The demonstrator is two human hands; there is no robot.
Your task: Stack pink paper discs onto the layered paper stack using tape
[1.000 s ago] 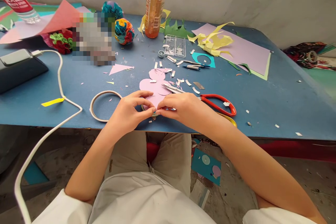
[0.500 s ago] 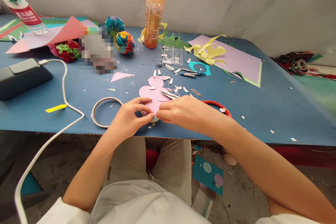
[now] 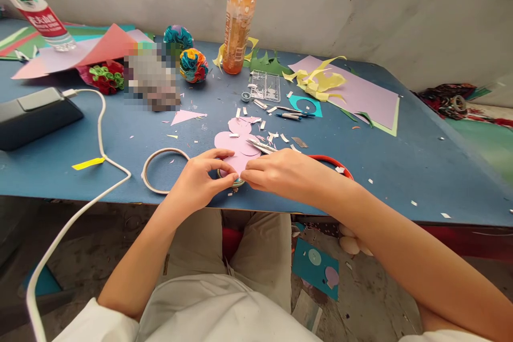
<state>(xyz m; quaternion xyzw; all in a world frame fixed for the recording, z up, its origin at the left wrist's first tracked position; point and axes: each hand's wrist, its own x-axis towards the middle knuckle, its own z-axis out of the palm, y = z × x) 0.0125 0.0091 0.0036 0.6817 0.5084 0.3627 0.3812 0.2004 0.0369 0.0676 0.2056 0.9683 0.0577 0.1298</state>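
Note:
My left hand [image 3: 204,176] curls its thumb and forefinger at the near edge of a pink paper piece [image 3: 239,162]. Opposite it, my right hand [image 3: 272,171] has its fingers pinched together at the same edge. Under that paper a round, roll-like rim [image 3: 237,183] shows in part. More pink paper circles [image 3: 226,140] lie overlapped just beyond my fingers. Scissors lie behind my right hand, their blades [image 3: 260,145] pointing left and their red handle [image 3: 331,160] partly hidden by my wrist. A pale ring [image 3: 145,171], like a tape roll, rests left of my left hand.
An orange drink bottle [image 3: 239,21] and a tilted-looking water bottle [image 3: 38,13] stand at the back. Paper flower balls [image 3: 193,65], pens [image 3: 290,116], a teal cut-out sheet [image 3: 316,108] and white scraps lie about. A white cable [image 3: 100,133] runs off the left side.
The whole view has shifted slightly. Both hands keep nearly the same pose at the paper's near edge.

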